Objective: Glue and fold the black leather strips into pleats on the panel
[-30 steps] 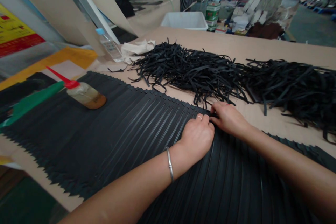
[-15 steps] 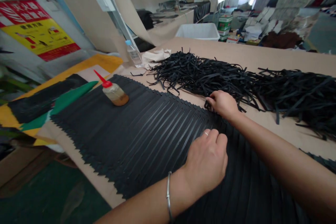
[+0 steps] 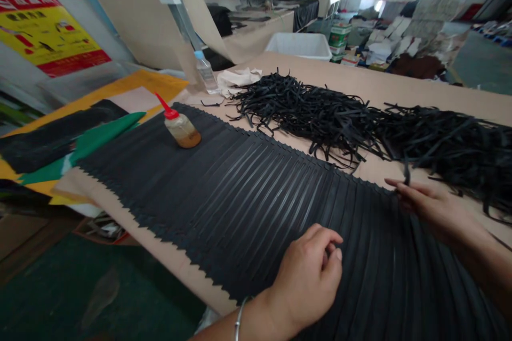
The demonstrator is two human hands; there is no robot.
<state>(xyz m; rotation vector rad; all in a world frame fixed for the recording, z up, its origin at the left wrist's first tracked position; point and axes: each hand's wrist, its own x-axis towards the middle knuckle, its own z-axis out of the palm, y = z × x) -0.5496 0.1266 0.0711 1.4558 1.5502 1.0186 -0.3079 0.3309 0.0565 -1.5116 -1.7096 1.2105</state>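
A black sheet [image 3: 160,160] made up of side-by-side strips, with zigzag-cut edges, covers much of the table. Glossy wet-looking lines [image 3: 264,186] run across its middle. My left hand [image 3: 310,272] hovers over the near part of the sheet, fingers loosely curled, with a gap between thumb and forefinger and nothing visible in it. At the sheet's far edge on the right, my right hand [image 3: 436,205] pinches a thin black strip [image 3: 407,169], whose end sticks up past the fingertips. A squeeze bottle [image 3: 182,127] with a red nozzle and amber liquid stands on the sheet.
Two heaps of loose black strips [image 3: 308,112] lie along the sheet's far side. Behind are a clear water bottle [image 3: 206,72], a crumpled cloth [image 3: 238,80] and a white bin [image 3: 298,45]. Green material [image 3: 100,138] lies at left, beside the table edge [image 3: 168,248].
My right hand has moved right along the far edge, away from the left heap, and a strip now shows in its fingers. My left hand has shifted slightly nearer and its thumb has come into view.
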